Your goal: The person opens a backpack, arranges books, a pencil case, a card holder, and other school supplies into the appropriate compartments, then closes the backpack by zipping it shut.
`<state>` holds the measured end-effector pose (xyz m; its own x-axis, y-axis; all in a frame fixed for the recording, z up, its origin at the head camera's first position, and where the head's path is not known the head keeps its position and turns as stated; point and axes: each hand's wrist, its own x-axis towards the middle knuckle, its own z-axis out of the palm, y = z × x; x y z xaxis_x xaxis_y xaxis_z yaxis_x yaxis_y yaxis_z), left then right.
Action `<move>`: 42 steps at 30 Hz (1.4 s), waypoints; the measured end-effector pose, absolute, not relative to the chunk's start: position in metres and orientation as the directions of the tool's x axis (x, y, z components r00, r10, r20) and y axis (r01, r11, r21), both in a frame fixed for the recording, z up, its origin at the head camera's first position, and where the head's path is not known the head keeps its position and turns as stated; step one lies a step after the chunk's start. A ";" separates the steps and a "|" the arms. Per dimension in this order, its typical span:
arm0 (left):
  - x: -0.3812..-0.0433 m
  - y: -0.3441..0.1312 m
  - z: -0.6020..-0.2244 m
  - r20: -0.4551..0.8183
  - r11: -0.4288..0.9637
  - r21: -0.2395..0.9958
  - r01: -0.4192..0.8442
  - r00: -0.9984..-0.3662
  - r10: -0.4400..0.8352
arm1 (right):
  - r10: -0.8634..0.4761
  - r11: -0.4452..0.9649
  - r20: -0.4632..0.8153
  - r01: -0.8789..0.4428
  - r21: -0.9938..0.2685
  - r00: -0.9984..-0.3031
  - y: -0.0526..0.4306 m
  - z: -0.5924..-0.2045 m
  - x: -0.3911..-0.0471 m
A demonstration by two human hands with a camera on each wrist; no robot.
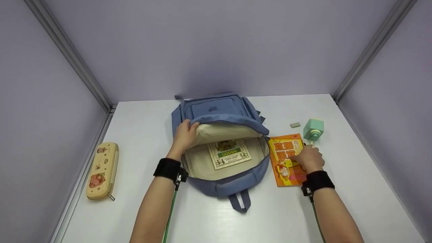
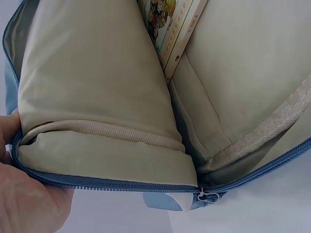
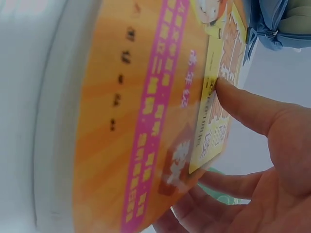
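A blue backpack lies unzipped, its cream lining facing up. My left hand grips the edge of its raised flap, thumb on the lining side in the left wrist view. Inside the main pocket lies a pale book with a green band on its cover. To the right of the bag, my right hand holds an orange book by its right edge. In the right wrist view, the thumb touches the cover while the other fingers curl past the edge, their tips partly hidden.
A yellow pencil case with printed pictures lies at the table's left. Beyond the orange book are a small grey eraser-like block and a mint-green box-shaped object. Pale walls enclose the white table.
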<state>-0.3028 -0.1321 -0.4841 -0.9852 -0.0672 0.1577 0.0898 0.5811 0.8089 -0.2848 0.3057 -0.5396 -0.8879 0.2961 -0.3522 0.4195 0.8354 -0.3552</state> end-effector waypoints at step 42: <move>-0.303 -0.131 -0.484 0.126 0.588 0.805 0.071 -0.991 -0.053 | 0.298 0.761 -0.488 0.513 -0.397 -0.820 0.322 -0.544 -0.280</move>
<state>-0.3029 -0.1307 -0.4836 -0.9906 -0.0528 0.1265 0.0715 0.5884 0.8054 -0.2802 0.3221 -0.5437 -0.8203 0.2982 -0.4881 0.5128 0.7614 -0.3965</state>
